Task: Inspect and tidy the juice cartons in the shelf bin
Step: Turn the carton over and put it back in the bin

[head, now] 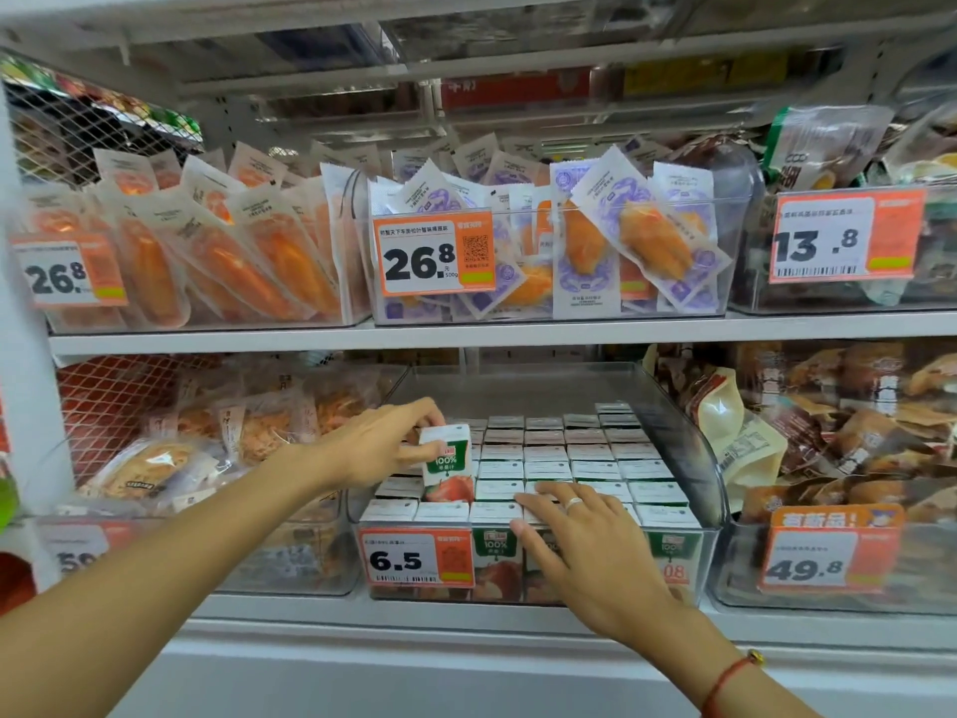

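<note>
The left hand's (380,443) fingertips disappear behind the raised juice carton (448,464), so the far side of the grip cannot be seen, and the carton's bottom edge is hidden among its neighbours. The small print on the carton tops is too blurred to read. The price tag (417,558) reading 6.5 covers the front-row cartons just below the left hand.

The clear shelf bin (689,458) holds the packed juice cartons (569,458) in tidy rows, white tops up, filling the front part; the bin floor behind the hands is bare. To the left of the left hand, a bin of bagged pastries (171,458) looks soft and smeared. To the right of the right hand (580,541), brown snack bags (828,432) are heaped in another bin.

The raised carton is white and green with "100%" printed over a red fruit picture. The left hand pinches it by its top, standing above the row at the bin's front left. The right hand lies flat, fingers straight and spread, pressing the carton tops in the front rows, a ring on one finger.
</note>
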